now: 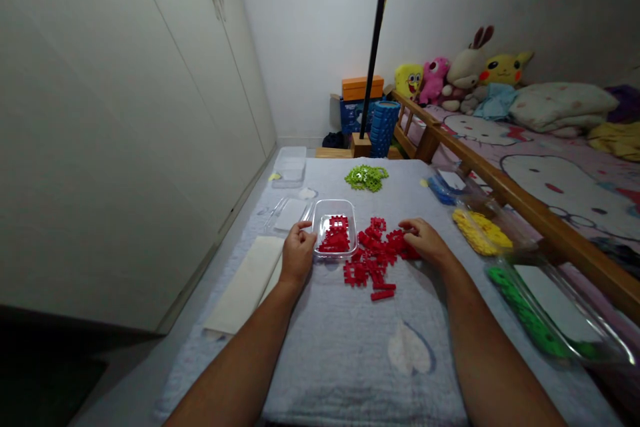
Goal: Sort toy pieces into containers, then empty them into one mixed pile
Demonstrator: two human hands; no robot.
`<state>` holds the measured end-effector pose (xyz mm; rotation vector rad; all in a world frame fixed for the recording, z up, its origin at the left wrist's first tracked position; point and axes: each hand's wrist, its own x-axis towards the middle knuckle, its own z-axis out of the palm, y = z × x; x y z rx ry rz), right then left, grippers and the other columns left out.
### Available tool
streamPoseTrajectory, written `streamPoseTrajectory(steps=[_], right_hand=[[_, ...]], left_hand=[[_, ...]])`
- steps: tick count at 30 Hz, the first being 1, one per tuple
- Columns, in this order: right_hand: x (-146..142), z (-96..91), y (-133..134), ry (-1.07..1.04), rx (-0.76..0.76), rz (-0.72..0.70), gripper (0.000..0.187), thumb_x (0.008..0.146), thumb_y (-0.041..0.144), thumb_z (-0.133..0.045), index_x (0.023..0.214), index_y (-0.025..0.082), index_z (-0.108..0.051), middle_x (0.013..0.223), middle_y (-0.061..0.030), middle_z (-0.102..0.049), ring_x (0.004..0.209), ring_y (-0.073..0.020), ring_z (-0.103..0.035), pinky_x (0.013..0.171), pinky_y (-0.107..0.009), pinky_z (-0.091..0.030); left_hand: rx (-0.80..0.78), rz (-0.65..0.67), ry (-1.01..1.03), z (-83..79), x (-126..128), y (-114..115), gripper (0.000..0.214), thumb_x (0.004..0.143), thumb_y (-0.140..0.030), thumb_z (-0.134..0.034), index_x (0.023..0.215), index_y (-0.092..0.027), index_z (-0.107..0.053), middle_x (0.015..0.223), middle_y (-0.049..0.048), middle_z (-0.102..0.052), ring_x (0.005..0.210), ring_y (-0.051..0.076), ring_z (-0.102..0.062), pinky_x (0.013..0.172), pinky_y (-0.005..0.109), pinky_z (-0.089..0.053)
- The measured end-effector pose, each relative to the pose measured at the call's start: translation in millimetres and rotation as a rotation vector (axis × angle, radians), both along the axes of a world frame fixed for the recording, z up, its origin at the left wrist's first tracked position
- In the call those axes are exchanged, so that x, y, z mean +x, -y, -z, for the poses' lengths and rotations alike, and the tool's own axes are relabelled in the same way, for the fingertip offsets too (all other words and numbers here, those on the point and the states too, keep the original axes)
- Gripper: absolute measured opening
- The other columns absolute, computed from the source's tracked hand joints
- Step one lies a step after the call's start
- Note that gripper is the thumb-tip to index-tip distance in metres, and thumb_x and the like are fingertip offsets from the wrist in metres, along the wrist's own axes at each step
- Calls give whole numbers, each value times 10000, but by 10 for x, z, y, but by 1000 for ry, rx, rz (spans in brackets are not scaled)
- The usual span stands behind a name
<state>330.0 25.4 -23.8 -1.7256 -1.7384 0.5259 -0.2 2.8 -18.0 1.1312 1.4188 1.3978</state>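
A clear plastic container (352,213) stands on the grey blanket with several red plastic pieces in it. My left hand (297,255) grips the container's left rim with curled fingers. Just right of the container lies a loose pile of red pieces (375,260). My right hand (423,240) rests on the right end of that pile, fingers bent over the pieces; whether it grips any I cannot tell.
A green pile of pieces (367,177) lies farther back. Clear trays with yellow pieces (481,230), green pieces (530,320) and blue pieces (441,190) line the right side by a wooden bed rail (525,203). Empty containers (290,165) and a white sheet (245,287) lie left.
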Motion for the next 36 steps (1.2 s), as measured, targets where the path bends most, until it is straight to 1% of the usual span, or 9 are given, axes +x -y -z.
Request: streamPoseTrajectory(steps=[4,7,12,15,17,24,29,33,36], right_hand=[[31,46,3,44,-25,-72,338,609,219,-621,923,209,-747,931,-67,-717,848,-224,-656,798,-355,-535],[35,37,19,23,-42,-90,330,609,228,-622,916,204,-741,881,-48,-710,785,-201,-644,725,-319,-530],[-23,-34,89,-267,-185,-98,315,654,265,-628,952,200,-705,777,-14,-694,642,-159,-627,559,-261,-505],[-65,-87,130,-467,-227,-53,324,669,329,-683,970,210,-681,804,-9,-698,623,-154,-630,511,-256,-504],[-78,-121,143,-545,-208,-32,319,651,345,-718,933,203,-677,795,-8,-688,613,-144,-617,503,-250,-499],[-75,-182,149,-683,-146,42,272,614,337,-748,831,189,-676,675,25,-628,547,-102,-519,509,-231,-422],[-113,-191,142,-783,-78,94,279,584,329,-773,802,189,-670,670,32,-625,583,-102,-523,551,-228,-412],[-228,-269,145,-788,-36,93,249,597,335,-773,773,200,-660,640,41,-600,570,-102,-488,544,-231,-394],[-409,-382,138,-791,-22,79,257,605,356,-768,774,203,-650,630,43,-595,560,-106,-483,540,-236,-391]], left_hand=[[-4,10,-2,3,-5,1,341,754,-338,-626,1046,-166,-593,566,-108,-394,478,86,-352,513,203,-320],[-6,11,3,-1,-1,4,342,754,-342,-627,1045,-166,-590,569,-108,-392,473,83,-345,509,202,-316],[-3,8,12,-20,11,15,344,744,-348,-626,1034,-166,-592,566,-109,-376,479,84,-342,511,201,-307],[-5,6,11,-18,12,13,348,739,-354,-631,1032,-168,-595,562,-109,-378,480,86,-346,511,201,-304],[-6,1,15,-13,12,9,351,736,-352,-634,1034,-171,-596,563,-108,-384,476,86,-348,508,202,-300],[-2,0,13,-22,12,13,350,737,-342,-635,1034,-162,-598,568,-108,-385,483,83,-345,515,204,-300],[1,7,17,-42,15,27,348,742,-341,-630,1035,-158,-593,566,-110,-376,491,84,-341,518,204,-298],[3,11,22,-31,13,19,323,747,-334,-629,1019,-164,-595,557,-108,-380,484,83,-333,511,203,-288],[2,11,15,-17,9,11,325,750,-333,-627,1026,-162,-597,558,-109,-380,477,81,-328,505,202,-284]])
